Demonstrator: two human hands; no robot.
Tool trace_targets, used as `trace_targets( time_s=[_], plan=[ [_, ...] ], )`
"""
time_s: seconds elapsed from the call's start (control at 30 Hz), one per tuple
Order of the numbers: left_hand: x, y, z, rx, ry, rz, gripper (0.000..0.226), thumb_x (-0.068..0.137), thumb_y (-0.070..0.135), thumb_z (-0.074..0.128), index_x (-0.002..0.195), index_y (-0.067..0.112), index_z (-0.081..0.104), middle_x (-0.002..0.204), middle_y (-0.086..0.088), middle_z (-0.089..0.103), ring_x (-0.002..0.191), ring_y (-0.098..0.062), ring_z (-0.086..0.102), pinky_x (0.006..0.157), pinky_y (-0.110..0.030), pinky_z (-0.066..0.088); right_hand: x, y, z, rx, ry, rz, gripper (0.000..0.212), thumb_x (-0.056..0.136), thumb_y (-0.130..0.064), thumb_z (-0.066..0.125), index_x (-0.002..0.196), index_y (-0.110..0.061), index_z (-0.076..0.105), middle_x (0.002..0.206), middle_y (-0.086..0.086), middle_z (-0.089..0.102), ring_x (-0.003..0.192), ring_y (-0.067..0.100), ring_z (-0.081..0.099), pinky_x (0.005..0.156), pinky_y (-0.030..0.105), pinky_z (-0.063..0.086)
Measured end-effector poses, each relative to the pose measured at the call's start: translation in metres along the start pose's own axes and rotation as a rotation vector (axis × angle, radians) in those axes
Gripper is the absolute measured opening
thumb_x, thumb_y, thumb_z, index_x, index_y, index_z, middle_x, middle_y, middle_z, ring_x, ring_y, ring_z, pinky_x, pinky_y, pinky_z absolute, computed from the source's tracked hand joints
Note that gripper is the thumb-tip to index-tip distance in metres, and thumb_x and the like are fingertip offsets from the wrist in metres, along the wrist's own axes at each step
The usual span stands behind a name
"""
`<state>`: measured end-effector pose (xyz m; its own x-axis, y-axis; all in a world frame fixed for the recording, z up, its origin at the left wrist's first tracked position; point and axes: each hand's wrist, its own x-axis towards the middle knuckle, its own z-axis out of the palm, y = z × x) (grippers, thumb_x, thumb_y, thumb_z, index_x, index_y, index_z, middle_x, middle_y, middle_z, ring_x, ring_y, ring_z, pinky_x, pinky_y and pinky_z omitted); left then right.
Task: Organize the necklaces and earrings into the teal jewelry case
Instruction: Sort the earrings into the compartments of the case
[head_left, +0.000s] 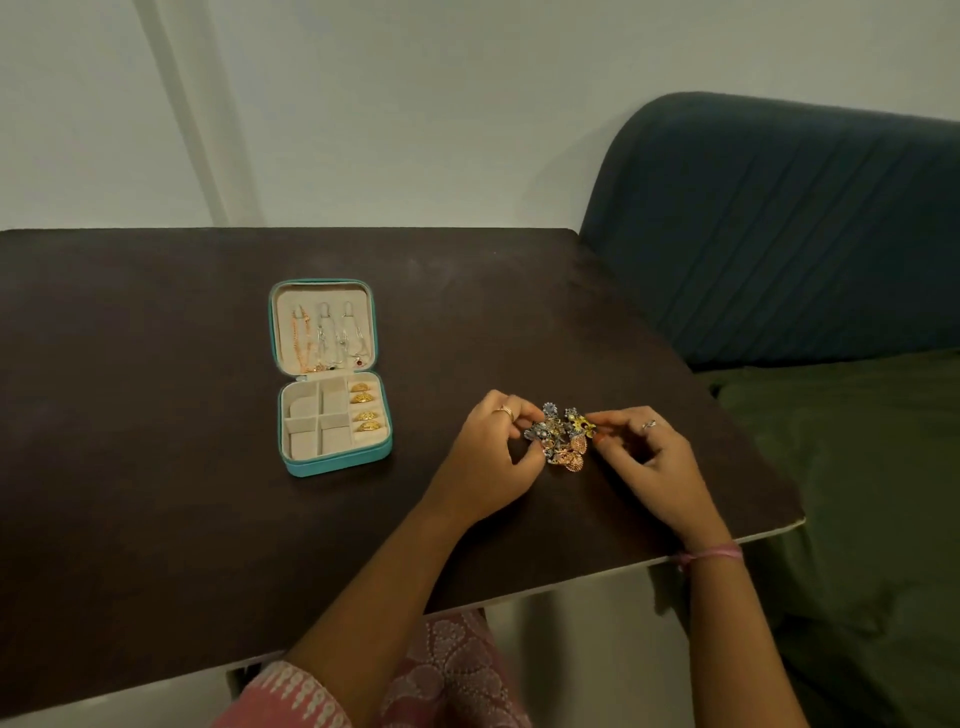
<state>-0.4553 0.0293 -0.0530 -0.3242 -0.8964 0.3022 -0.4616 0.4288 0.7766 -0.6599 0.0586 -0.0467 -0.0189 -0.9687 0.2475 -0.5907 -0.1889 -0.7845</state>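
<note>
Both hands sort a tangled earring heap at the desk's four o'clock, right of the open case.

On the dark desk (156, 415), the teal jewelry case (332, 465) shows hung necklaces (324, 338) and gold rings (365, 408). The earring pile (558, 434) looks knotted; tugging could snag hooks or scatter pieces. Left hand (488, 457) and right hand (649, 457), fingers curled, each pinch the pile's edge in a fingertip grip.
</note>
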Motion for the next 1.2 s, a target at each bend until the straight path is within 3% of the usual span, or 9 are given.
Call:
trace_targets(
  time_s=[0.17, 0.33, 0.5, 0.7, 0.93, 1.07, 1.2],
  plan=[
    [-0.003, 0.001, 0.003, 0.047, -0.012, 0.087, 0.026, 0.085, 0.013, 0.059, 0.11, 0.018, 0.06, 0.103, 0.009, 0.049, 0.091, -0.001, 0.047, 0.077, -0.014, 0.042, 0.002, 0.001, 0.004, -0.164, -0.09, -0.071, 0.039, 0.09, -0.01, 0.061, 0.105, -0.046, 0.06, 0.097, -0.007, 0.048, 0.083, 0.004, 0.051, 0.074, 0.008, 0.042],
    [-0.004, 0.0, 0.004, 0.062, -0.031, 0.087, 0.029, 0.085, 0.017, 0.06, 0.113, 0.021, 0.059, 0.104, 0.013, 0.047, 0.093, 0.001, 0.045, 0.077, -0.017, 0.043, -0.001, -0.002, 0.005, -0.183, -0.025, -0.043, 0.026, 0.088, -0.008, 0.062, 0.095, -0.033, 0.064, 0.094, -0.01, 0.048, 0.08, 0.003, 0.052, 0.07, 0.004, 0.04],
    [-0.007, 0.002, 0.003, 0.126, -0.086, 0.176, 0.032, 0.085, 0.024, 0.063, 0.116, 0.022, 0.059, 0.108, 0.009, 0.051, 0.096, -0.003, 0.047, 0.082, -0.023, 0.047, -0.007, -0.005, 0.003, -0.203, 0.043, -0.016, 0.02, 0.086, -0.003, 0.061, 0.09, -0.021, 0.068, 0.094, -0.01, 0.05, 0.089, -0.007, 0.051, 0.073, 0.001, 0.038],
    [-0.008, 0.003, 0.005, 0.217, -0.08, 0.249, 0.03, 0.085, 0.03, 0.065, 0.113, 0.02, 0.062, 0.105, 0.006, 0.053, 0.095, -0.006, 0.05, 0.081, -0.025, 0.047, -0.016, -0.012, -0.001, -0.199, 0.036, -0.025, 0.016, 0.089, -0.011, 0.061, 0.096, -0.024, 0.067, 0.097, -0.011, 0.048, 0.086, -0.005, 0.05, 0.071, 0.005, 0.04],
    [-0.008, 0.002, 0.009, 0.354, -0.063, 0.27, 0.032, 0.088, 0.033, 0.058, 0.116, 0.018, 0.064, 0.11, 0.004, 0.054, 0.099, -0.008, 0.048, 0.082, -0.02, 0.037, -0.008, -0.026, -0.003, -0.381, -0.135, -0.021, 0.024, 0.09, -0.022, 0.062, 0.113, -0.026, 0.063, 0.103, -0.009, 0.05, 0.086, 0.004, 0.052, 0.074, 0.015, 0.043],
    [-0.008, 0.002, 0.01, 0.393, -0.053, 0.284, 0.028, 0.089, 0.031, 0.057, 0.11, 0.015, 0.067, 0.106, 0.002, 0.055, 0.095, -0.01, 0.05, 0.079, -0.026, 0.044, -0.005, -0.028, -0.002, -0.485, -0.201, -0.015, 0.027, 0.091, -0.02, 0.06, 0.117, -0.025, 0.062, 0.112, -0.008, 0.052, 0.096, 0.002, 0.049, 0.083, 0.016, 0.04],
    [-0.01, 0.004, 0.008, 0.434, -0.041, 0.304, 0.034, 0.087, 0.037, 0.047, 0.104, 0.016, 0.067, 0.102, 0.002, 0.056, 0.092, -0.011, 0.051, 0.075, -0.027, 0.047, -0.007, -0.032, -0.005, -0.528, -0.221, 0.052, 0.032, 0.09, -0.019, 0.059, 0.122, -0.026, 0.057, 0.109, -0.012, 0.047, 0.088, 0.001, 0.049, 0.079, 0.017, 0.042]
  ],
)
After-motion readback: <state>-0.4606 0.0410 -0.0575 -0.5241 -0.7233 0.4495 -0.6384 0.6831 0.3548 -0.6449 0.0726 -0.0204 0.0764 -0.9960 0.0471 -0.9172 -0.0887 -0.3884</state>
